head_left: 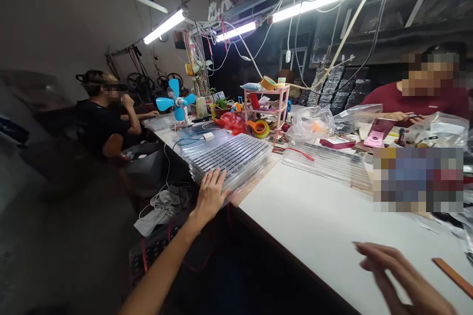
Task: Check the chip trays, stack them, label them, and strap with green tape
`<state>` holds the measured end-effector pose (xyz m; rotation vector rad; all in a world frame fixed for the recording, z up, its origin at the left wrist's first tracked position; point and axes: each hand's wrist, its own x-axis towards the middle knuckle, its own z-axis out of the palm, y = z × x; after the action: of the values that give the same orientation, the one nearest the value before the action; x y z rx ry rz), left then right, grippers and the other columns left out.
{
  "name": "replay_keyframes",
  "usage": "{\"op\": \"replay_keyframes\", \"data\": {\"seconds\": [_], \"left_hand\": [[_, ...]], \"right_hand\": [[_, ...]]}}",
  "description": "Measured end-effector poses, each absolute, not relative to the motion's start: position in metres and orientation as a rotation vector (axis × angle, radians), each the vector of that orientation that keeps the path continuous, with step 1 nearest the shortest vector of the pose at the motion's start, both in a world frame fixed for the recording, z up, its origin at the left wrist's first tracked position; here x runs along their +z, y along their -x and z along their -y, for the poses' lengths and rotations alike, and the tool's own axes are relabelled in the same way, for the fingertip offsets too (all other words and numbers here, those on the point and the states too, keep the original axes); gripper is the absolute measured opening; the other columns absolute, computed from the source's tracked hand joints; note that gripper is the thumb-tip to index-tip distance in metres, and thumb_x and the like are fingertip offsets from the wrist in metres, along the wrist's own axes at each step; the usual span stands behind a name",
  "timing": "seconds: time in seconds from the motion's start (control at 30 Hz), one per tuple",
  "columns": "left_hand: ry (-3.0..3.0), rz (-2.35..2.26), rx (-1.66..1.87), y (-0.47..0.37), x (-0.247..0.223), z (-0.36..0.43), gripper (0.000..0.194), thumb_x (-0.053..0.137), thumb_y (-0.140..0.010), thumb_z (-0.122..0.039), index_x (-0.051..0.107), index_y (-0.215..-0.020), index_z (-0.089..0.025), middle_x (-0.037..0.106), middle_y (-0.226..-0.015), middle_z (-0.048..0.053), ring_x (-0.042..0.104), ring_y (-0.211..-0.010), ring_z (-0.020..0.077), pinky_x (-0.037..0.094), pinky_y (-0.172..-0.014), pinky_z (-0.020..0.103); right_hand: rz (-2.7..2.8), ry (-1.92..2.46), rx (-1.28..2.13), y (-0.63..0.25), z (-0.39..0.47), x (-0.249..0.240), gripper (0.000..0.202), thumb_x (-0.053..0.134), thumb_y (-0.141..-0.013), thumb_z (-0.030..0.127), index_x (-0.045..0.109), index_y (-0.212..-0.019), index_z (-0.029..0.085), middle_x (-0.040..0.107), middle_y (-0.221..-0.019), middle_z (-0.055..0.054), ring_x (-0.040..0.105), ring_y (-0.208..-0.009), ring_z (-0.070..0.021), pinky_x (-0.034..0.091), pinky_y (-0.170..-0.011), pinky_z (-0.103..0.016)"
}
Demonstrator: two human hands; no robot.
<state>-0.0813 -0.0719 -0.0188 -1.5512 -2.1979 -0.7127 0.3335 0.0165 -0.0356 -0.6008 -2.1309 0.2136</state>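
In the head view, a worker's left hand [212, 191] lies with fingers extended over the near corner of a stack of clear ribbed plastic trays [238, 151], touching it without a clasp around it, at the edge of a crowded workbench under bright tube lights [164, 27]. The stack sits just beside a broad white sheet [314, 206], over which the right hand [410, 278] is poised, its fingers loosely bent and parted from the thumb, no object visible between them; a brown strip [454, 276] lies near it. Beyond the stack are a blue fan [176, 101] and a pink rack [266, 108], with an orange tape roll [257, 128] beside the rack. Another ribbed tray [325, 160] lies at the sheet's far edge. Across the bench sits a person in a dark red top [388, 98], at left another in black [98, 118]
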Motion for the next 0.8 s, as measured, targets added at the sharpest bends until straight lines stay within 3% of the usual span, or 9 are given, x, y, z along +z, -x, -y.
{"op": "replay_keyframes", "data": {"seconds": [0.17, 0.27, 0.37, 0.5, 0.6, 0.7, 0.8], "left_hand": [[1.561, 2.214, -0.645, 0.079, -0.019, 0.070, 0.046, 0.053, -0.086, -0.029, 0.052, -0.130, -0.015, 0.046, -0.139, 0.016, 0.035, -0.132, 0.0337, 0.026, -0.110, 0.051], [1.571, 2.241, -0.617, 0.094, -0.014, 0.095, 0.047, 0.057, -0.084, -0.029, 0.051, -0.129, -0.022, 0.048, -0.139, 0.009, 0.038, -0.132, 0.0275, 0.028, -0.111, 0.046], [1.601, 2.300, -0.685, 0.119, -0.011, 0.130, 0.050, 0.059, -0.084, -0.026, 0.047, -0.132, -0.028, 0.044, -0.142, 0.004, 0.031, -0.136, 0.0241, 0.024, -0.112, 0.048], [1.666, 2.318, -0.958, 0.156, -0.015, 0.162, 0.064, 0.065, -0.079, -0.028, 0.039, -0.138, -0.029, 0.031, -0.150, 0.004, 0.017, -0.141, 0.0243, 0.018, -0.114, 0.050], [1.678, 2.283, -1.115, 0.179, -0.021, 0.163, 0.063, 0.062, -0.080, -0.025, 0.039, -0.138, -0.027, 0.029, -0.150, 0.005, 0.021, -0.140, 0.0233, 0.020, -0.114, 0.046], [1.647, 2.264, -1.171, 0.196, -0.026, 0.151, 0.054, 0.054, -0.083, -0.018, 0.043, -0.136, -0.026, 0.028, -0.151, 0.004, 0.025, -0.139, 0.0201, 0.020, -0.115, 0.042], [1.592, 2.254, -1.257, 0.211, -0.028, 0.135, 0.051, 0.052, -0.084, -0.018, 0.046, -0.134, -0.026, 0.027, -0.151, 0.003, 0.023, -0.140, 0.0191, 0.020, -0.115, 0.041]], "right_hand": [[2.329, 0.351, 0.187, -0.259, -0.019, -0.025, 0.040, 0.046, -0.088, 0.023, 0.050, -0.126, 0.036, 0.063, -0.106, -0.006, 0.066, -0.087, -0.0212, 0.057, -0.065, -0.028], [2.331, 0.276, 0.158, -0.226, -0.059, -0.028, 0.037, 0.047, -0.087, 0.030, 0.052, -0.123, 0.038, 0.065, -0.102, -0.005, 0.068, -0.075, -0.0214, 0.057, -0.055, -0.027], [2.354, 0.302, 0.142, -0.186, -0.113, -0.035, 0.041, 0.042, -0.088, 0.036, 0.045, -0.128, 0.043, 0.066, -0.099, -0.004, 0.068, -0.070, -0.0234, 0.056, -0.048, -0.030], [2.452, 0.339, -0.082, -0.122, -0.183, -0.045, 0.058, 0.036, -0.088, 0.031, 0.024, -0.144, 0.036, 0.062, -0.115, -0.011, 0.064, -0.095, -0.0317, 0.057, -0.067, -0.045], [2.557, 0.225, -0.090, -0.080, -0.225, -0.053, 0.079, 0.036, -0.077, 0.013, 0.011, -0.149, 0.032, 0.042, -0.141, -0.010, 0.049, -0.120, -0.0295, 0.048, -0.090, -0.048], [2.604, 0.110, -0.001, -0.057, -0.248, -0.059, 0.095, 0.037, -0.062, 0.005, 0.011, -0.147, 0.038, 0.028, -0.149, -0.002, 0.037, -0.130, -0.0245, 0.041, -0.100, -0.046], [2.605, 0.081, 0.085, -0.058, -0.243, -0.061, 0.101, 0.039, -0.055, 0.005, 0.015, -0.146, 0.042, 0.032, -0.147, 0.002, 0.035, -0.130, -0.0228, 0.039, -0.103, -0.044]]}}
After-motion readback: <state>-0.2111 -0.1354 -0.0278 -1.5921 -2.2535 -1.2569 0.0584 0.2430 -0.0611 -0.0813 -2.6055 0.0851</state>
